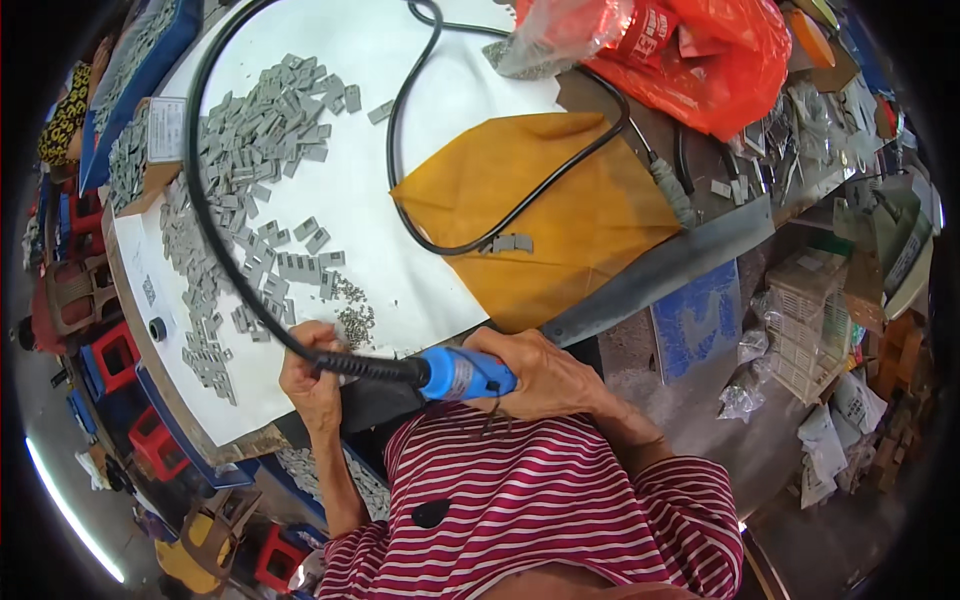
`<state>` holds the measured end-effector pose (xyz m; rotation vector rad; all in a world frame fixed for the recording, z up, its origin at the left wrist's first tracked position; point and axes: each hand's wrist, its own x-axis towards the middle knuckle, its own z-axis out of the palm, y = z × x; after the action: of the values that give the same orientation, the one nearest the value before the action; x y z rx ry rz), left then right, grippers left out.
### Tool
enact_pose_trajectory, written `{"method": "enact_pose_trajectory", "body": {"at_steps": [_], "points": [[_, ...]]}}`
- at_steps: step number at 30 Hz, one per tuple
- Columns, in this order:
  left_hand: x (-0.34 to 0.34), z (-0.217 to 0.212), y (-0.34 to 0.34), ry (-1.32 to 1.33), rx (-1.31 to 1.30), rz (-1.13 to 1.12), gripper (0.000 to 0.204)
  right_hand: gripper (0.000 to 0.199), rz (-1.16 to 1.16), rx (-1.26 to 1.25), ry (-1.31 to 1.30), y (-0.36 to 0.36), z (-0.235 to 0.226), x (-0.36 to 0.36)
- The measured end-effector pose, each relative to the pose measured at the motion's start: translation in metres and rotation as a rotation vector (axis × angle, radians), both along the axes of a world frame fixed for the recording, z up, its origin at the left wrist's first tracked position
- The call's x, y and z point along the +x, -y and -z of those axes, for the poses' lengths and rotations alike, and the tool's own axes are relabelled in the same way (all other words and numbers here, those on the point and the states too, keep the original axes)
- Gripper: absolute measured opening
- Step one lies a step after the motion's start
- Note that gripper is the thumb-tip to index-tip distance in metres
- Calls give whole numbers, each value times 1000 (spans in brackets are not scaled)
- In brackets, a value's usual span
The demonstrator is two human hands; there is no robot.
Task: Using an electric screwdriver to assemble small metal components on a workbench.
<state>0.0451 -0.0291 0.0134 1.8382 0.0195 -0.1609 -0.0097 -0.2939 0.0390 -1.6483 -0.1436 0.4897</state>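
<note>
My right hand (545,370) is wrapped round a blue corded electric screwdriver (465,374) in front of my striped shirt. Its tip does not show. From its other end a thick black cable (205,215) passes over my left hand (312,385) and loops up across the table. The left hand is closed at the table's near edge, its fingertips partly behind the cable, so I cannot make out what they hold. Just beyond it lie a heap of small screws (355,315) and many small grey blocks (265,125). Several grey blocks (512,243) rest on a mustard-yellow cloth (570,200).
White sheeting (350,185) covers much of the table. An open carton (150,165) of grey parts and a blue tray (140,70) stand at the far left. A red plastic bag (710,70) sits at the far right. Red stools (115,357) stand left; a plastic crate (805,320) is right.
</note>
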Motion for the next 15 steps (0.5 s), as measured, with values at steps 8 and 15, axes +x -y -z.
{"method": "enact_pose_trajectory", "body": {"at_steps": [8, 15], "points": [[4, -6, 5, -25, -69, 7, 19, 49, 176, -150, 64, -7, -2, -12], [5, 6, 2, 139, -70, 37, 23, 32, 419, -76, -116, 2, -4, -18]]}}
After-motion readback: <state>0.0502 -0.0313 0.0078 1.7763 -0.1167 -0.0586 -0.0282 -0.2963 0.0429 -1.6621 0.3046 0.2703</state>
